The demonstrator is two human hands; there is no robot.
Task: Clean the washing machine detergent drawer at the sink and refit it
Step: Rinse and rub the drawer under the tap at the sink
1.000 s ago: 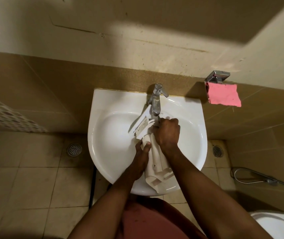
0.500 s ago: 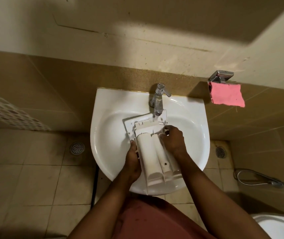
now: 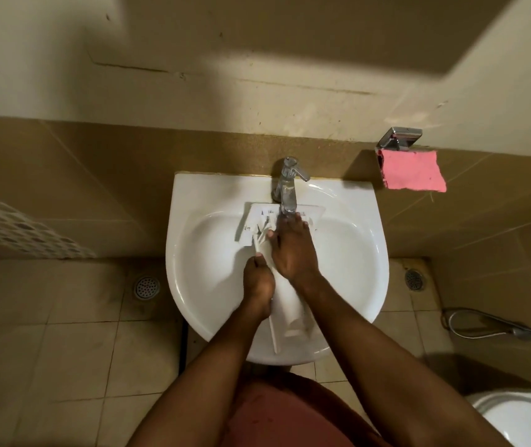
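Right hand (image 3: 293, 250) slid up drawer (image 3: 290, 303), left hand (image 3: 257, 285) gripping side

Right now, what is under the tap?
The white detergent drawer, in the sink. The right hand lies flat on it, fingertips below the tap spout; the left hand grips its side. The hands and drawer cover the drain.

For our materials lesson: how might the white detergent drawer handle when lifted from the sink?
Probably stiff: the detergent drawer holds its shape across the sink. Likely light: the left hand grips it by one edge. Perhaps slippery, being under the tap.
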